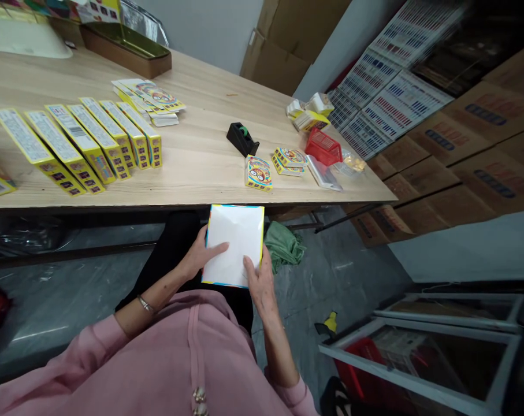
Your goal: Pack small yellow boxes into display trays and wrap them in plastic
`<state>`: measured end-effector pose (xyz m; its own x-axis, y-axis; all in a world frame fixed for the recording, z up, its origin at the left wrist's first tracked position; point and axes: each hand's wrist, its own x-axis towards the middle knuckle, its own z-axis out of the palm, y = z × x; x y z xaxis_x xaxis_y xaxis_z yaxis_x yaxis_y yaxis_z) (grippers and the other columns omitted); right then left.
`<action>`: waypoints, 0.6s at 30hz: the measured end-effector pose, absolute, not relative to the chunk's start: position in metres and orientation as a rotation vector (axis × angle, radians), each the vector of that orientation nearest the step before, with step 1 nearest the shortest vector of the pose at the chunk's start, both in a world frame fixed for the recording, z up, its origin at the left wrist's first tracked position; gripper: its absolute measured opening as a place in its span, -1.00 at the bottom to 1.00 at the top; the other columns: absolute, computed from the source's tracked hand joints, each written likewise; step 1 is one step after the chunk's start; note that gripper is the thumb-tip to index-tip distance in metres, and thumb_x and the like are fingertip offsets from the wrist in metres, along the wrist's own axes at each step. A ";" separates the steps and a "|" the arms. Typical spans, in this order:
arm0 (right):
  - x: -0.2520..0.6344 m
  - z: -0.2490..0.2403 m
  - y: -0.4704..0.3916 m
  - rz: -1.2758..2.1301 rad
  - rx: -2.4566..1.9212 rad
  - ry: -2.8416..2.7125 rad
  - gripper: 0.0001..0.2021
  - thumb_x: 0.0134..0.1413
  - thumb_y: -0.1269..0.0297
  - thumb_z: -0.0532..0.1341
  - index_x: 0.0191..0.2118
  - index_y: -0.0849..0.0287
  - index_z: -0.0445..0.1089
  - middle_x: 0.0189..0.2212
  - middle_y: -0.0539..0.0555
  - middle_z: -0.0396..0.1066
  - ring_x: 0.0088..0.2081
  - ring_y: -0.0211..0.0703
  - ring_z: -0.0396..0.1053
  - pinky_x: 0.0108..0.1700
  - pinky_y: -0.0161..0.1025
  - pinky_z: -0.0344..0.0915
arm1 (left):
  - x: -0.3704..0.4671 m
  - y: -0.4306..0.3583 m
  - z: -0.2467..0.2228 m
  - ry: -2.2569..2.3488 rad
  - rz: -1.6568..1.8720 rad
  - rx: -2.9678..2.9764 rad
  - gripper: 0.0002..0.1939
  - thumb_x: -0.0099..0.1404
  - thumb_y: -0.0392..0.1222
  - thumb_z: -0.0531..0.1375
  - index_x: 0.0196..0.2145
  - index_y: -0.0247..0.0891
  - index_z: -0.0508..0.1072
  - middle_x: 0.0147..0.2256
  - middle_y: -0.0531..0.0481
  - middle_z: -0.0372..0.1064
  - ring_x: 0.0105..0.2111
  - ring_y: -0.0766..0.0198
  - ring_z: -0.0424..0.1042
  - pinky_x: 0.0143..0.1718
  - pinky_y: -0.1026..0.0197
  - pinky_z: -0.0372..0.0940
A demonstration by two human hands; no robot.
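A flat white piece with yellow and blue edges (234, 231) lies over my lap, just below the table's front edge. My left hand (203, 252) grips its left side, thumb on the white face. On its right side my right hand (260, 280) holds on the same way; the fingers of both hands are hidden under it. Beyond it on the table are a small yellow box with a cartoon face (258, 172), a short stack of such boxes (289, 160) and a black tape dispenser (241, 139).
Several upright yellow boxes (99, 144) stand at the left of the table (201, 167). Behind them lie flat cartons (151, 98) and a brown tray (127, 52). A red basket (323, 147) sits at the right. A green bag (285, 245) is on the floor.
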<state>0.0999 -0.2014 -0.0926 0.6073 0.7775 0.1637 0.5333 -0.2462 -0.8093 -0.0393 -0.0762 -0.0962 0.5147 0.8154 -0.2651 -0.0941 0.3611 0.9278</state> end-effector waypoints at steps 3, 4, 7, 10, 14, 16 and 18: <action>0.094 -0.093 -0.201 0.290 -1.954 -1.041 -0.30 0.24 -0.07 0.06 0.34 0.29 0.04 0.29 0.37 0.14 0.30 0.13 0.12 0.29 0.14 0.11 | -0.031 -0.069 -0.097 0.972 0.749 1.121 -0.28 0.03 0.00 0.43 0.08 -0.25 0.30 0.00 -0.19 0.46 -0.05 0.01 0.47 -0.07 0.03 0.41; 0.093 -0.094 -0.201 0.280 -1.962 -1.033 -0.30 0.24 -0.07 0.05 0.34 0.30 0.05 0.28 0.38 0.14 0.30 0.14 0.12 0.29 0.14 0.10 | -0.029 -0.069 -0.100 0.981 0.769 1.147 -0.34 0.04 0.00 0.42 0.04 -0.25 0.32 -0.02 -0.17 0.46 -0.07 0.02 0.48 -0.09 0.05 0.41; 0.093 -0.097 -0.201 0.262 -1.983 -1.007 -0.29 0.23 -0.08 0.03 0.32 0.36 0.08 0.28 0.41 0.15 0.29 0.15 0.13 0.29 0.14 0.10 | -0.026 -0.069 -0.108 1.002 0.812 1.209 -0.44 0.08 -0.02 0.39 -0.01 -0.24 0.35 -0.07 -0.13 0.48 -0.11 0.05 0.49 -0.11 0.08 0.39; 0.097 -0.101 -0.203 0.285 -1.997 -0.985 -0.33 0.25 -0.08 -0.02 0.27 0.35 0.17 0.23 0.39 0.24 0.26 0.13 0.20 0.27 0.12 0.14 | -0.028 -0.067 -0.114 1.104 0.853 1.246 -0.50 0.07 -0.05 0.39 -0.08 -0.25 0.38 -0.14 -0.11 0.50 -0.16 0.05 0.49 -0.13 0.09 0.37; 0.105 -0.103 -0.201 0.384 -2.008 -0.914 -0.38 0.25 -0.09 0.00 0.20 0.28 0.29 0.15 0.32 0.37 0.16 0.10 0.33 0.19 0.07 0.25 | -0.031 -0.064 -0.115 1.153 0.889 1.286 -0.55 0.09 -0.05 0.37 -0.12 -0.25 0.37 -0.15 -0.12 0.49 -0.16 0.05 0.49 -0.15 0.08 0.37; 0.108 -0.099 -0.196 0.373 -2.013 -0.911 -0.33 0.17 -0.12 0.11 0.23 0.28 0.28 0.15 0.32 0.37 0.15 0.13 0.34 0.17 0.07 0.27 | -0.031 -0.065 -0.113 1.103 0.883 1.311 -0.54 0.10 -0.05 0.36 -0.10 -0.25 0.37 -0.14 -0.11 0.49 -0.15 0.05 0.49 -0.13 0.07 0.37; 0.111 -0.092 -0.191 0.344 -2.014 -0.965 -0.32 0.13 -0.10 0.15 0.24 0.27 0.27 0.15 0.31 0.37 0.14 0.14 0.35 0.17 0.07 0.27 | -0.030 -0.067 -0.111 1.062 0.889 1.331 -0.53 0.11 -0.05 0.36 -0.07 -0.25 0.38 -0.13 -0.11 0.49 -0.14 0.06 0.49 -0.11 0.07 0.37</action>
<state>0.1110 -0.1913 -0.0922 0.6635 0.7403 0.1078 0.5054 -0.3373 -0.7942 -0.0297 -0.0671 -0.1115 0.3015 0.9494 -0.0885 0.0798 0.0673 0.9945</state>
